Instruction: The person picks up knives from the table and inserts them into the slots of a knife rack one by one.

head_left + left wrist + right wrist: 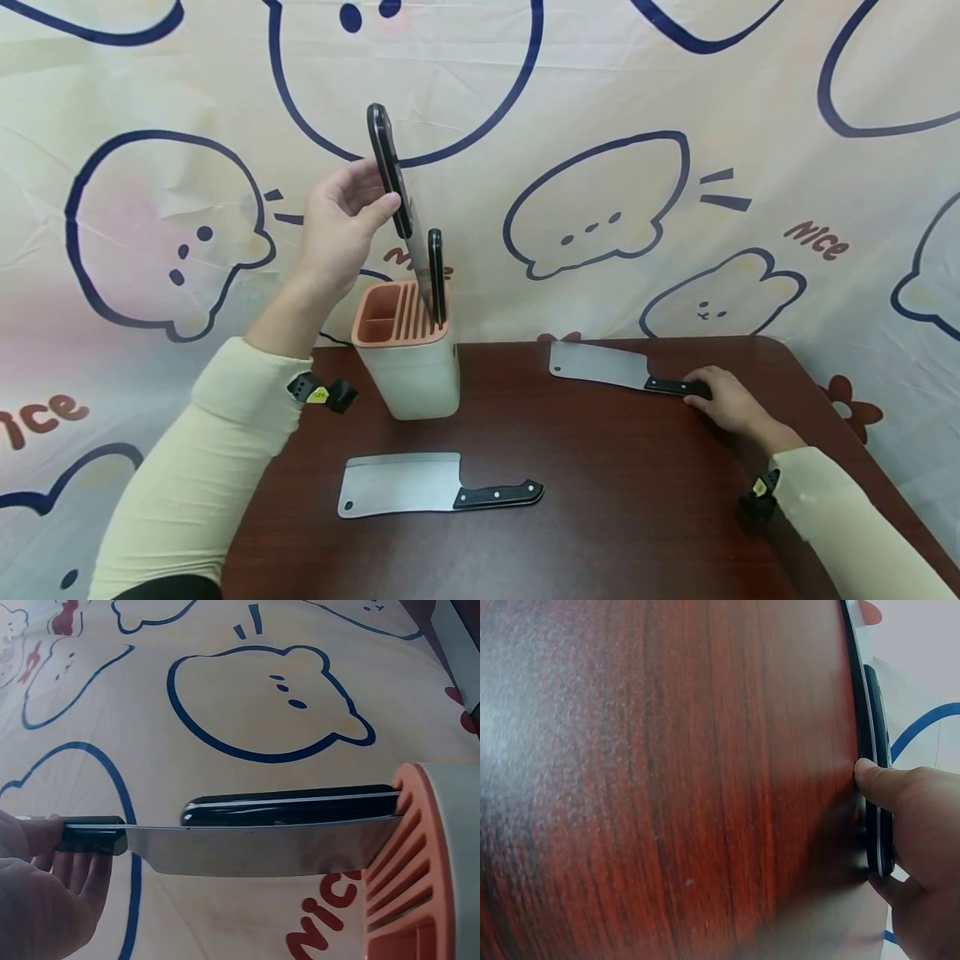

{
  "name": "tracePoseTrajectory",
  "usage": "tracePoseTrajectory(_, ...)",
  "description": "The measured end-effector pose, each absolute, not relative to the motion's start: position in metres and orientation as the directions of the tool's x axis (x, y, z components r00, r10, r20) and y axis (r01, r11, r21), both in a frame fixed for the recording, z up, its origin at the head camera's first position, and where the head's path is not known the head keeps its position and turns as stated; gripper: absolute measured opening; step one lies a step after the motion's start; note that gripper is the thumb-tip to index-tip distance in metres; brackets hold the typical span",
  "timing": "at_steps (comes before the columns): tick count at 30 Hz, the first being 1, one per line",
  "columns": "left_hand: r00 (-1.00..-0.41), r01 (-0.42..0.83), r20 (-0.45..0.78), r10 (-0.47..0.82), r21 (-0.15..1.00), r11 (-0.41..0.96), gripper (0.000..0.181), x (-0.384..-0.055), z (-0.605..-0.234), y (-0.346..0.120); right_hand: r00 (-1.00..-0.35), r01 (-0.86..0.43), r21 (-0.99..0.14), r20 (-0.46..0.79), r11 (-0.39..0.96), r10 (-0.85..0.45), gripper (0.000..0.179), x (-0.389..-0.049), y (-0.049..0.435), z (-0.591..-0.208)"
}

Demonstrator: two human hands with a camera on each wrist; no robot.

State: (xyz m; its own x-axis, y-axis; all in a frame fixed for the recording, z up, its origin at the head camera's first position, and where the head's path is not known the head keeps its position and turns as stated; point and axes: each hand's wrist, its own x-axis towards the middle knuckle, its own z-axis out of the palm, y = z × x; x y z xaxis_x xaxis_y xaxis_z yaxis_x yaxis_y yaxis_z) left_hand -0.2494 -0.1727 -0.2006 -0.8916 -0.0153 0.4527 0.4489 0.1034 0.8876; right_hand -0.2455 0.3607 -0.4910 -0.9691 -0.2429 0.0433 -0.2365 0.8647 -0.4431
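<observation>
My left hand (341, 212) pinches the black handle of a kitchen knife (385, 150), thumb on one side and fingers on the other. Its blade (255, 851) points down, with the tip end in a slot of the knife block (412, 379). Right beside that blade, another black-handled knife (437, 271) stands in the block, its own blade hidden. At the back right, my right hand (723, 400) grips the handle end of a cleaver (600, 364) lying on the table. A second cleaver (401, 483) lies nearer the front, touched by neither hand.
The block has a pale body and an orange slotted top (405, 321) with open compartments on its left. It stands near the back edge of the dark brown table (600, 517). A cartoon-printed cloth (465, 92) hangs behind the table and along its right side.
</observation>
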Motion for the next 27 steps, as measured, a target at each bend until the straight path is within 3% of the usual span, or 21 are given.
tracePoseTrajectory(8, -0.912, 0.401, 0.411, -0.009, 0.893, 0.203, 0.041, -0.262, -0.219, -0.172, -0.968, -0.241, -0.436, 0.042, 0.867, -0.248, 0.032, -0.245, 0.36, -0.49)
tracePoseTrajectory(27, -0.936, 0.348, 0.351, 0.039, 0.898, 0.268, 0.039, -0.27, -0.259, -0.17, -0.955, -0.252, -0.467, -0.023, 0.848, -0.296, 0.023, -0.237, 0.37, -0.465)
